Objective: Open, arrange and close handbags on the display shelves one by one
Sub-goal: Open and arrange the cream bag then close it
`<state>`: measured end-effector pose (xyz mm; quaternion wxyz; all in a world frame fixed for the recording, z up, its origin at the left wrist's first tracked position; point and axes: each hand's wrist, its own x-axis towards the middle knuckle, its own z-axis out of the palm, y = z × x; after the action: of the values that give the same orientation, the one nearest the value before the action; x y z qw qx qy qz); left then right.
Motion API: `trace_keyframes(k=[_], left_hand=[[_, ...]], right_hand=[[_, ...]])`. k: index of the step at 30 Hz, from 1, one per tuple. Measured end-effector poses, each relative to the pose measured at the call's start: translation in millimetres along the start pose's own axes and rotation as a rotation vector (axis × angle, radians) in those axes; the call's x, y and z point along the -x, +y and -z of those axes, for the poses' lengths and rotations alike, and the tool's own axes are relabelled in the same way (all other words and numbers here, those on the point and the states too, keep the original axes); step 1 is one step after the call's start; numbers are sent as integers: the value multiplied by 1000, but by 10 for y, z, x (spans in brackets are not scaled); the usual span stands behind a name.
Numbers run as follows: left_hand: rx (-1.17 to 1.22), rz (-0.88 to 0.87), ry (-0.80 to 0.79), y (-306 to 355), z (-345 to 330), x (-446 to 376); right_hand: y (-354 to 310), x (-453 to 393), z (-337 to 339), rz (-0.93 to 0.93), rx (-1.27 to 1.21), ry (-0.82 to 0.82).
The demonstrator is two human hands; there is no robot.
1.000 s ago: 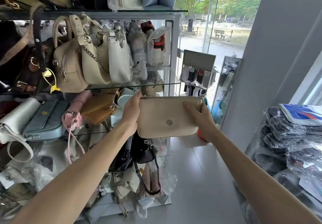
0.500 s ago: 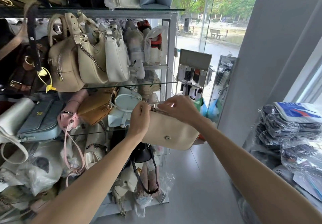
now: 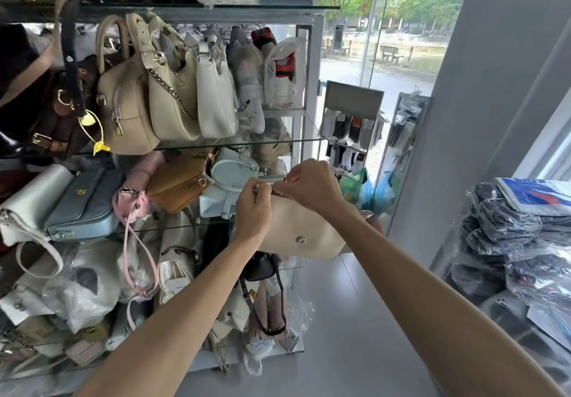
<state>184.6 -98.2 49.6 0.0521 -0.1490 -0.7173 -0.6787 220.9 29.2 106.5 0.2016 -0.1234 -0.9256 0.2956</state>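
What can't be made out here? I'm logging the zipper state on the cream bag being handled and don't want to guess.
Head view only:
- Top edge and zipper of the cream handbag: covered by the left hand and right hand, so open or closed is unclear.
- What the fingertips pinch: too small to make out.
- The handbag's right end: behind the right forearm.
- Top-shelf bags: cut off by the frame edge.

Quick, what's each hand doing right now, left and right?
Left hand: fingers curled, pinching the top edge of the flat beige leather handbag.
Right hand: fingers curled, pinching the same bag's top edge near its metal fitting.
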Motion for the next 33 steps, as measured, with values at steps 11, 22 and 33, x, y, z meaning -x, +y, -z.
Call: trace_keyframes(k=[11,22,33], left_hand=[[1,21,137,-140,387,-201],[-31,-20,-2,-175,365,-212],[61,-43,-170,-45,222,-174]], right_hand=[[940,34,434,-266,64,-1],[983,0,427,-31,142,-321],[697,4,333,263,85,-516]])
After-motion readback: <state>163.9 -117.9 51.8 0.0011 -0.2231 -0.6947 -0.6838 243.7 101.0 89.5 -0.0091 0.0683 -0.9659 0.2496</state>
